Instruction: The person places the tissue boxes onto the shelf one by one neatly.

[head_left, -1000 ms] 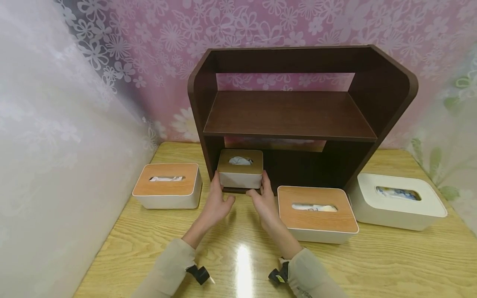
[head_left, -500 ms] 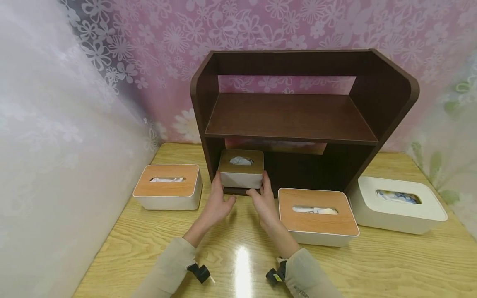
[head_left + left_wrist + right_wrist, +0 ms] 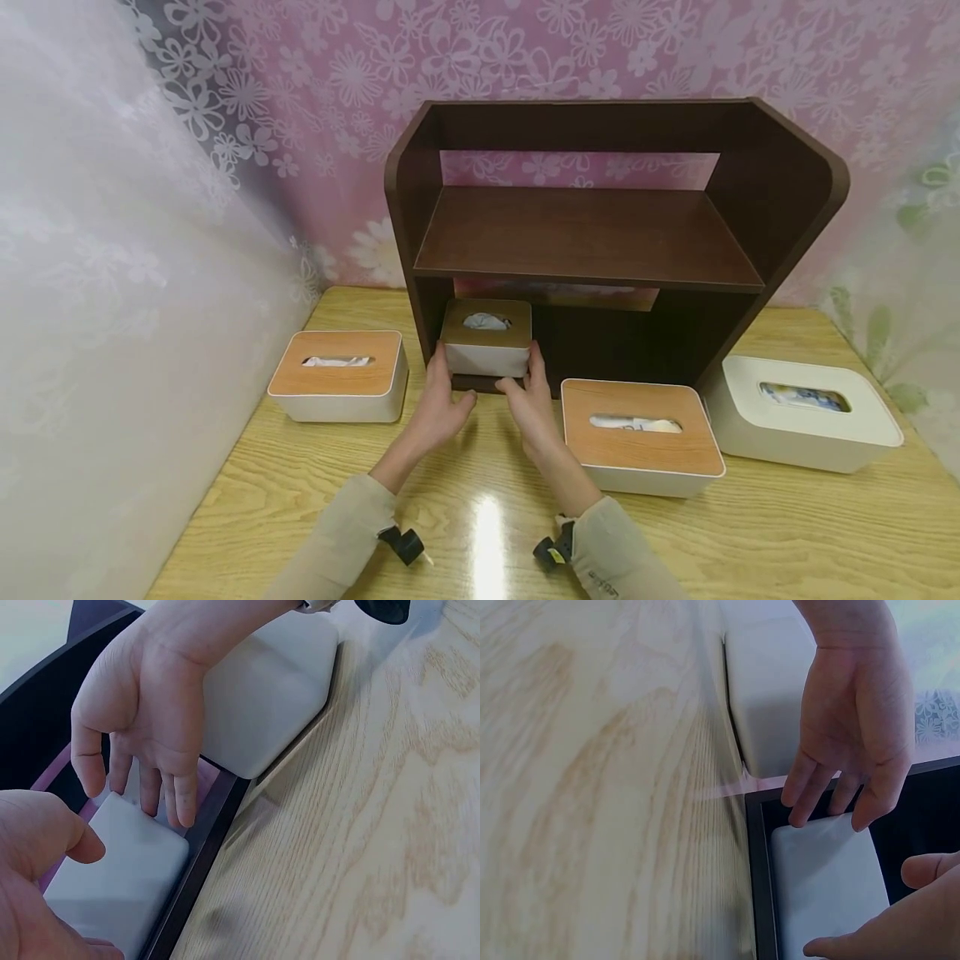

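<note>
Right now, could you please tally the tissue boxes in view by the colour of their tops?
Orange-topped: 2, far-left box and front box
Brown-topped: 1, small box
White-topped: 1, far-right box
Total: 4

Head view: bright, fairly sharp | vertical glare streak on near counter [image 3: 489, 533] | shelf [image 3: 592, 233]: lower bay deep in shadow | pale sheen on left wall [image 3: 127, 208] | wrist views: dimmer, bluish, softer, shading across small box [image 3: 829, 877]
</note>
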Motion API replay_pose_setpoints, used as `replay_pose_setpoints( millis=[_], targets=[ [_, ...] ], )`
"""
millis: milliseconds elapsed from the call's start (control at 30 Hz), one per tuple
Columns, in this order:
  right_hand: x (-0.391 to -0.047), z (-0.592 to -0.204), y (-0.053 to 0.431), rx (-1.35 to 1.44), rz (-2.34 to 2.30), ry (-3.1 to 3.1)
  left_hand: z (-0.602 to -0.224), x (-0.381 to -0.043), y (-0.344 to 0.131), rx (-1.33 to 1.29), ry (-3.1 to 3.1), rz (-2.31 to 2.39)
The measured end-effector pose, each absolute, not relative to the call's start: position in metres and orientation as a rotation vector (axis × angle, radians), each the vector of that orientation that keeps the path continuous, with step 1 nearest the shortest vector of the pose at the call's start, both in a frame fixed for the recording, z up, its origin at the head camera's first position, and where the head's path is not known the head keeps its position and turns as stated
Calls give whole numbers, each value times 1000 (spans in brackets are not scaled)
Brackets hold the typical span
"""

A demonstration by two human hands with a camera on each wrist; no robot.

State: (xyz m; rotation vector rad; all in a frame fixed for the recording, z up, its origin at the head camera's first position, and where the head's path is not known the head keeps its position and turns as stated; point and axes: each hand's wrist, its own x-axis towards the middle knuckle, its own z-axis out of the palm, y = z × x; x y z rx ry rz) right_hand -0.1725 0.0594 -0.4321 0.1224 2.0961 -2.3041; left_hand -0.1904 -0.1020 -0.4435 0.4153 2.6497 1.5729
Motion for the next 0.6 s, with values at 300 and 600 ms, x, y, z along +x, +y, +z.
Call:
replay_pose_setpoints(
  millis=[300,600],
  targets=[
    [-162,-424,59,132,-2161,2175,-442,-189,-104,423,2668,1589],
    [-150,-417,70,34,-2060,2226,-435,-180,-102,447,2661,1605]
  ],
)
